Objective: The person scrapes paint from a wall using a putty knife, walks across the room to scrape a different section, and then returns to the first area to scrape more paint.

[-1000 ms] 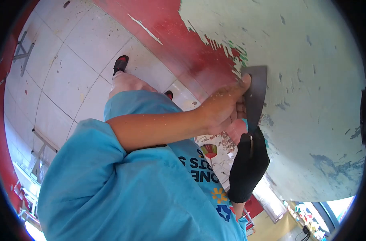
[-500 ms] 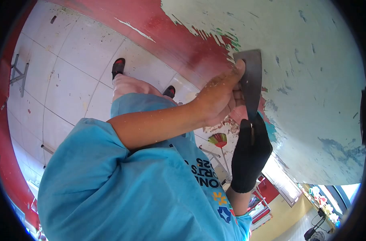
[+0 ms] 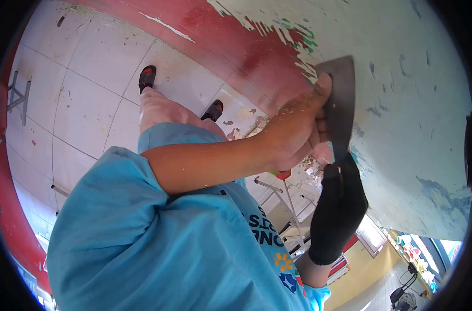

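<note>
My right hand, in a black glove, is closed around the handle end of a paint scraper. Its wide grey metal blade points up the view, close in front of the wall. My bare left hand pinches the blade, thumb on the near face by the wide end and the other fingers partly hidden behind it. The wall beside the blade is pale grey-green with dark scuffs. To the left it borders red paint along a ragged edge with green streaks. The scraper's handle is mostly hidden by the glove.
White floor tiles carry scattered paint flakes. My shoes stand near the wall's foot. A broom and metal legs show below my left forearm. Another metal frame is at far left. Cables and a fan lie lower right.
Both hands and the scraper have shifted right across the view, together, with the same hold. The view has moved slightly, and the broom is now mostly covered by my left arm.
</note>
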{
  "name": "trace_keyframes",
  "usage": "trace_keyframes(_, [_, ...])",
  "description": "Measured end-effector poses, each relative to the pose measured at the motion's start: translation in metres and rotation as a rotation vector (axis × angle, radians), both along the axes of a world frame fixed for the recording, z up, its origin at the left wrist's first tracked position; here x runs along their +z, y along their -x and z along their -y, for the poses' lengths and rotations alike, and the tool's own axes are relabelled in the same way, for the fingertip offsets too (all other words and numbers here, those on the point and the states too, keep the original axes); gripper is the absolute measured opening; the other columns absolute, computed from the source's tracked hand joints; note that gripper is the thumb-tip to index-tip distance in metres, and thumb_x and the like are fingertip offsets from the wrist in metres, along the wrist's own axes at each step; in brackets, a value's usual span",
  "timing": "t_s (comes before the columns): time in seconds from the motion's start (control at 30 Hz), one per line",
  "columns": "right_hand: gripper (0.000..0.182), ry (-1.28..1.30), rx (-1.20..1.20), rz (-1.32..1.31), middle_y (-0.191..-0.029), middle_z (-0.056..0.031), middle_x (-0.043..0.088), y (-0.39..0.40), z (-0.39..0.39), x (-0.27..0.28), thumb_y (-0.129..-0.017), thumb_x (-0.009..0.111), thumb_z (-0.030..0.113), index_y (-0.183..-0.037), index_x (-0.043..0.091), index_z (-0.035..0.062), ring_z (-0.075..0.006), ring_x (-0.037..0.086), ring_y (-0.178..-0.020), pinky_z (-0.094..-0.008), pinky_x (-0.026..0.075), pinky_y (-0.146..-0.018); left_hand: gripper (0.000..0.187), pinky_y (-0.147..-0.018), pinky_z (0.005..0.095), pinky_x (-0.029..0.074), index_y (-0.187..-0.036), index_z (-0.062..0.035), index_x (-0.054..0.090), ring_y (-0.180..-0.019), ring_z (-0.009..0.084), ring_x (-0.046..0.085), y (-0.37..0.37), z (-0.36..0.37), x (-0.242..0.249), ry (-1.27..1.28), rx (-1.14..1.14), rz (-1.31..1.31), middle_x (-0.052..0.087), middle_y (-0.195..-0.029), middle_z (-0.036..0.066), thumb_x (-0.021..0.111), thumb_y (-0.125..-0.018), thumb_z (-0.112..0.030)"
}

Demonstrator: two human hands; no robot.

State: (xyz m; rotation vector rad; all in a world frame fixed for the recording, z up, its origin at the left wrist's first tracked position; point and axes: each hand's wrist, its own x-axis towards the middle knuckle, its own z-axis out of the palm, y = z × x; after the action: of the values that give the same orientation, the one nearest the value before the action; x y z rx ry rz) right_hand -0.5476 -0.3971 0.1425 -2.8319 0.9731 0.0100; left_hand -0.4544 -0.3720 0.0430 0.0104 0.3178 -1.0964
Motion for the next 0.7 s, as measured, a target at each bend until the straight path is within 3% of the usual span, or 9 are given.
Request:
trace_keyframes(0.03, [0.021,0.080,0.151,-0.061,-0.086,-0.0144,0.063,-0.003,0.005,0.001,-0.079,0.060,0.009,-0.097,0.060,-0.0019,-0.0235,0.063,-0.076,-0.0290,0.049,-0.069,0.043,-0.072,0.0306,0.048,-0.098,-0.0086,0.051,-0.078,0.0135,0.058,-0.002,-0.002,0.003,0.002,-0.046,-0.037,0.059,-0.081,0.004,0.038,-0.089,-0.048])
trace_keyframes(0.07, [0.021,0.079,0.152,-0.073,-0.086,-0.0144,0.063,-0.008,0.005,-0.002,-0.079,0.060,0.009,-0.097,0.060,-0.0019,-0.0235,0.063,-0.076,-0.0290,0.049,-0.069,0.043,-0.072,0.0306,0.048,-0.098,-0.0086,0.051,-0.078,0.0135,0.058,-0.002,-0.003,-0.002,0.003,-0.046,-0.050,0.059,-0.081,0.004,0.038,-0.089,-0.048])
trace_keyframes(0.13, [0.019,-0.059,0.042,0.002,-0.086,-0.0138,0.064,-0.023,0.002,-0.011,-0.079,0.059,0.007,-0.096,0.060,-0.0014,-0.0241,0.063,-0.077,-0.0289,0.049,-0.070,0.043,-0.072,0.0308,0.048,-0.099,-0.0087,0.050,-0.077,0.0133,0.058,-0.006,-0.002,-0.017,0.015,0.097,0.039,0.059,-0.082,0.004,0.036,-0.089,-0.048])
trace_keyframes(0.27, [0.019,0.100,0.128,-0.099,-0.087,-0.0132,0.064,-0.017,-0.010,0.006,-0.078,0.060,0.005,-0.096,0.060,-0.0013,-0.0241,0.063,-0.076,-0.0289,0.049,-0.069,0.045,-0.075,0.0289,0.046,-0.099,-0.0074,0.050,-0.082,0.0134,0.057,0.004,-0.001,-0.015,0.055,0.056,-0.023,0.059,-0.091,0.006,0.041,-0.087,-0.050])
trace_keyframes(0.3, [0.020,0.057,-0.137,-0.086,-0.089,-0.0128,0.064,-0.019,-0.017,0.010,-0.077,0.060,0.003,-0.096,0.060,-0.0014,-0.0245,0.062,-0.078,-0.0298,0.049,-0.070,0.044,-0.075,0.0288,0.046,-0.098,-0.0078,0.050,-0.081,0.0131,0.056,0.005,0.001,-0.012,0.122,0.034,-0.031,0.059,-0.090,0.005,0.041,-0.087,-0.050])
trace_keyframes(0.4, [0.020,0.080,-0.042,-0.208,-0.092,-0.0133,0.063,-0.027,-0.015,0.010,-0.076,0.060,0.001,-0.096,0.061,-0.0014,-0.0247,0.062,-0.079,-0.0300,0.050,-0.072,0.045,-0.074,0.0287,0.046,-0.099,-0.0088,0.050,-0.080,0.0129,0.057,0.001,0.001,-0.012,0.180,0.042,-0.047,0.059,-0.088,0.004,0.040,-0.087,-0.051])
trace_keyframes(0.47, [0.021,0.052,-0.115,-0.160,-0.093,-0.0141,0.063,-0.025,-0.018,0.012,-0.075,0.060,0.001,-0.096,0.061,-0.0015,-0.0243,0.062,-0.079,-0.0296,0.049,-0.072,0.045,-0.074,0.0301,0.049,-0.101,-0.0079,0.048,-0.078,0.0152,0.060,0.002,0.001,-0.011,0.132,0.038,-0.100,0.061,-0.087,0.006,0.034,-0.089,-0.049])
trace_keyframes(0.6, [0.022,0.231,-0.013,-0.260,-0.091,-0.0147,0.063,-0.028,-0.024,0.020,-0.075,0.061,0.002,-0.097,0.060,-0.0017,-0.0238,0.062,-0.079,-0.0295,0.049,-0.069,0.046,-0.075,0.0300,0.046,-0.097,-0.0064,0.051,-0.081,0.0145,0.058,0.003,-0.001,-0.003,0.230,-0.034,-0.127,0.060,-0.090,0.006,0.037,-0.088,-0.050])
trace_keyframes(0.7, [0.026,0.035,-0.115,-0.167,-0.083,-0.0137,0.063,-0.035,-0.020,0.017,-0.075,0.061,0.002,-0.100,0.060,-0.0012,-0.0222,0.062,-0.072,-0.0296,0.049,-0.067,0.047,-0.078,0.0305,0.046,-0.101,-0.0066,0.050,-0.083,0.0152,0.058,-0.002,-0.004,-0.014,0.197,0.041,0.036,0.060,-0.093,0.007,0.034,-0.089,-0.049])
